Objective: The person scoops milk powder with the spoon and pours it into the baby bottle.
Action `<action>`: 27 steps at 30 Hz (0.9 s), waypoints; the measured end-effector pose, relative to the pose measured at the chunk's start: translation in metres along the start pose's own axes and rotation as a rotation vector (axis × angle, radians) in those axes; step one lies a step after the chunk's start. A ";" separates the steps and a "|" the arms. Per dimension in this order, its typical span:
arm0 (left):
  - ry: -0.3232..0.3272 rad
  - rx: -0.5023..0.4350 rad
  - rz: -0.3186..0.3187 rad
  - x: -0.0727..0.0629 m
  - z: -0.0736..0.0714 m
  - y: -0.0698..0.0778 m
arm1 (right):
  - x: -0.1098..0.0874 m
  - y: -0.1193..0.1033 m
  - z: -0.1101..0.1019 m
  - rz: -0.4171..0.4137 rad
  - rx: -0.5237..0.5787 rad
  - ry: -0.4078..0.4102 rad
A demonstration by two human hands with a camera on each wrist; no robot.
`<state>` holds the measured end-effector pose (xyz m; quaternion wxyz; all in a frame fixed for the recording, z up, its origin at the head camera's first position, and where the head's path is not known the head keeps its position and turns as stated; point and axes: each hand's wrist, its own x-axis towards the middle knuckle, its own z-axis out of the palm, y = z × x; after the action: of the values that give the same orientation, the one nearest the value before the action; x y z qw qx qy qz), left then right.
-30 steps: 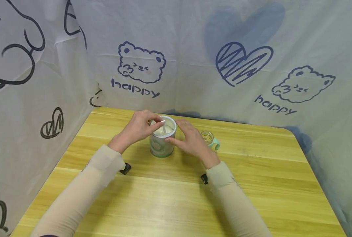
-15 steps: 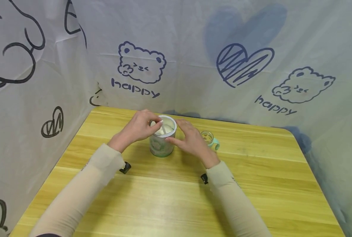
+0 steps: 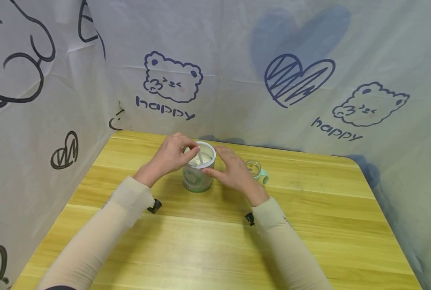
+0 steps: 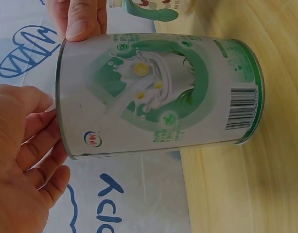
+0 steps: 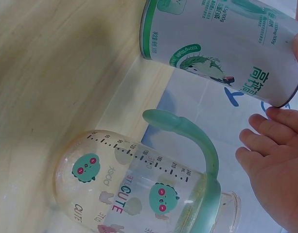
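A milk powder can [image 3: 197,182] stands upright on the table, its top off and pale powder showing inside. Over its opening, my left hand [image 3: 172,153] pinches the thin pale handle of a scoop [image 3: 200,158]; the scoop's lower end is hidden in the can. My right hand [image 3: 233,169] grips the can near its rim, thumb on the near side and fingers toward the far side. In the left wrist view the printed can [image 4: 149,97] sits between both hands. Just right of the right hand is a clear baby bottle [image 5: 134,189] with a green handle, its mouth uncovered.
The wooden table [image 3: 200,249] meets a white cloth backdrop [image 3: 230,100] with drawings at the back and along the sides. Small black pieces [image 3: 155,206] show beside both wrists.
The scoop handle has shifted slightly in the left hand's pinch, and its white end shows less. The right hand, can and bottle stay in place.
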<state>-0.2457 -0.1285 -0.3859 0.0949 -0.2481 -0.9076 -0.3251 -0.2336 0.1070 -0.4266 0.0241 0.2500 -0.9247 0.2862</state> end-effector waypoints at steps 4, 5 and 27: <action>0.020 -0.005 0.002 -0.002 0.002 -0.002 | -0.001 -0.001 -0.001 0.010 -0.007 -0.002; 0.022 -0.011 -0.006 -0.002 0.002 -0.002 | -0.001 -0.001 0.000 0.012 -0.009 -0.003; 0.018 -0.080 -0.172 -0.009 -0.008 -0.003 | -0.003 -0.003 0.001 0.005 -0.009 0.012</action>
<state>-0.2397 -0.1391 -0.3840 0.0647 -0.1700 -0.9109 -0.3703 -0.2298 0.1056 -0.4268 0.0299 0.2458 -0.9264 0.2837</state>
